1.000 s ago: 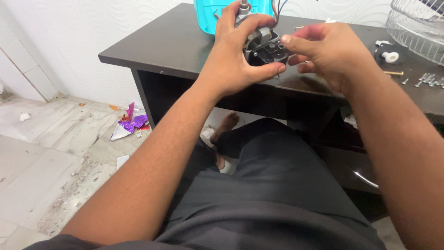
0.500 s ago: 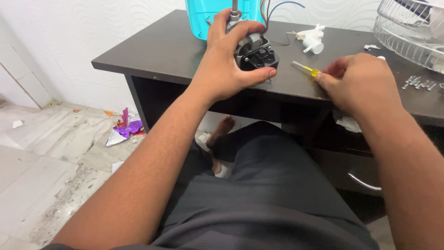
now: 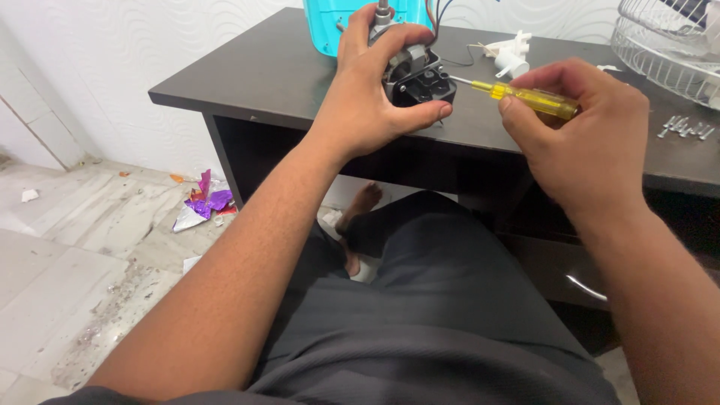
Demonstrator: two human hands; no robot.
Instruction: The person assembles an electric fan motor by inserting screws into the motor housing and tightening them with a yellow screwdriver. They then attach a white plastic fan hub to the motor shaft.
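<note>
My left hand (image 3: 375,90) grips a small black fan motor (image 3: 420,79) with a metal shaft pointing up, held at the front edge of the dark table (image 3: 255,82). Coloured wires run from the motor toward the back. My right hand (image 3: 585,142) holds a yellow-handled screwdriver (image 3: 525,96), its thin metal tip pointing left at the motor's right side. A turquoise plastic fan body (image 3: 337,22) stands just behind the motor.
A white wire fan guard (image 3: 667,45) lies at the table's right rear, with several loose screws (image 3: 686,126) in front of it. A white plastic part (image 3: 510,56) lies behind the screwdriver. Purple foil scraps (image 3: 202,202) litter the tiled floor at left. A drawer handle (image 3: 585,289) shows under the table.
My right hand picked up the yellow screwdriver from the table and raised it, bringing its tip to the motor. My left hand kept its grip on the motor.
</note>
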